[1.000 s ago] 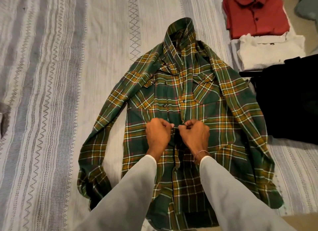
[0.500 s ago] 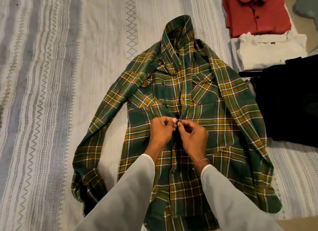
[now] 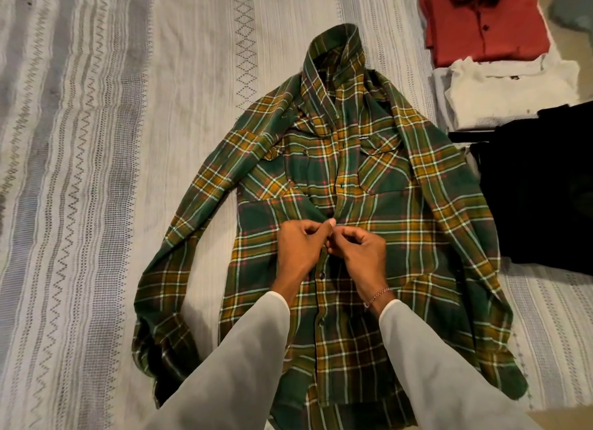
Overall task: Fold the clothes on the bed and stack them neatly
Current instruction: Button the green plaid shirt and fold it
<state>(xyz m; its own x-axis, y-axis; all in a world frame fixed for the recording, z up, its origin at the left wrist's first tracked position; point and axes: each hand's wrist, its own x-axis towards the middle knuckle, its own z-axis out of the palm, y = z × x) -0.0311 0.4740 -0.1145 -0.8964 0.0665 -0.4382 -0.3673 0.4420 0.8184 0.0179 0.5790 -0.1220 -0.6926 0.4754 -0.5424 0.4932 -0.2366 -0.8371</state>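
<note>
Green-and-yellow plaid flannel shirt lay front-up on white patterned bedspread; left hand and right hand both pinched its button placket (mid-chest, fingers curled).

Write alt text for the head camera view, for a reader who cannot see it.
Two hands, left hand and right hand, pinch the button strip of a green plaid shirt spread face up on a striped bedspread. To its right lie a folded red shirt, a folded white top and a black garment.
</note>
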